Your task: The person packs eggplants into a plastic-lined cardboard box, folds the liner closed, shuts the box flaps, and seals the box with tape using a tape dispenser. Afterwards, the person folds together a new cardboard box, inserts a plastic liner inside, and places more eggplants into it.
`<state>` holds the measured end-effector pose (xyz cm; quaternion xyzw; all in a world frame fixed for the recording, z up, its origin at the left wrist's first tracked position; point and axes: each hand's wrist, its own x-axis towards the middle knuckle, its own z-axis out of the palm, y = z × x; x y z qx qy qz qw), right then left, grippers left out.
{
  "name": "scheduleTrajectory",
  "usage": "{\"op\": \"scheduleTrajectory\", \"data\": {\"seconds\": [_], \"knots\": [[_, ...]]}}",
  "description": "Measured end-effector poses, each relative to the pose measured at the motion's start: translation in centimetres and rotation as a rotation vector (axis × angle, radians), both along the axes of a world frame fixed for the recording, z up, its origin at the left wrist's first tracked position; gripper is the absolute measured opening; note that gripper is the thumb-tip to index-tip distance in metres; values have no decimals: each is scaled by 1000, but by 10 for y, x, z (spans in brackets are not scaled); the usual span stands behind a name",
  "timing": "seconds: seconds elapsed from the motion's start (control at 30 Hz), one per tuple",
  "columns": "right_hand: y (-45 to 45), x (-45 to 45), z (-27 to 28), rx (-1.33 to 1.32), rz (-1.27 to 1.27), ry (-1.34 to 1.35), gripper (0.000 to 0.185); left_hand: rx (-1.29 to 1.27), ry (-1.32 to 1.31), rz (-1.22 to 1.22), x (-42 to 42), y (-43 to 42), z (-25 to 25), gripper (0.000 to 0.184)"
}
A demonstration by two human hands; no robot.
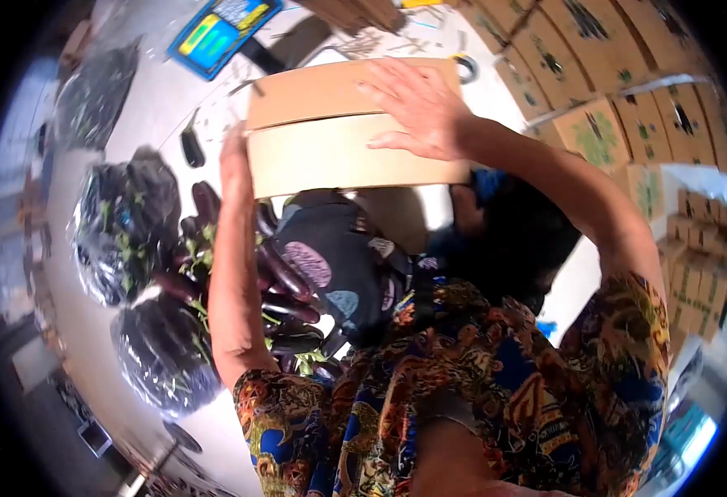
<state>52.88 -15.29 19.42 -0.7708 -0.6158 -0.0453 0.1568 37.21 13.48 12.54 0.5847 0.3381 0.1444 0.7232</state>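
A cardboard box (322, 153) stands in front of me, its two top flaps folded in with a narrow dark gap between them. My right hand (421, 112) lies flat across the flaps on the right, fingers spread. Against the box's left side rests my left hand (235, 153), seen edge-on, its fingers mostly hidden. Loose purple eggplants (285, 273) are heaped below and beside my left forearm. One more eggplant (191, 145) lies alone on the floor, left of the box.
Clear plastic bags of eggplants (127, 232) sit at the left. A blue and yellow device screen (223, 33) is beyond the box. Stacked cartons (595, 50) line the right, and a roll of tape (466, 69) lies near the box's far right corner.
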Motion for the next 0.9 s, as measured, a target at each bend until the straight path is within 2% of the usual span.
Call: {"op": "scheduleTrajectory", "data": {"seconds": [0.07, 0.13, 0.2, 0.27, 0.3, 0.43, 0.53, 0.63, 0.73, 0.87, 0.9], "knots": [[7, -3, -3, 41, 34, -43, 76, 33, 104, -6, 2, -10, 29, 55], [9, -6, -4, 35, 25, -37, 77, 28, -39, 47, 19, -2, 46, 59], [9, -9, -1, -13, 8, -93, 75, 373, -115, -175, 37, 10, 53, 65], [11, -7, 2, -29, -3, -130, 75, 633, -105, -434, 61, 20, 26, 62], [11, -6, 2, -29, -3, -134, 76, 649, 25, -398, 58, 11, 39, 53], [11, -5, 5, -54, -13, -115, 76, 540, -32, -281, 53, 12, 29, 42], [13, -4, 8, -56, -14, -64, 83, 559, -58, -263, 52, 7, 33, 36], [11, 4, 9, -77, 10, -67, 81, 658, -214, -191, 59, 19, 23, 27], [12, 9, 6, -68, 43, -50, 79, 468, 49, -198, 64, 30, 36, 29], [14, 6, 11, -58, 45, -23, 78, 518, -57, 1, 69, 22, 34, 32], [14, 6, 12, -54, 48, -18, 78, 577, -103, 175, 73, 33, 14, 28]]}}
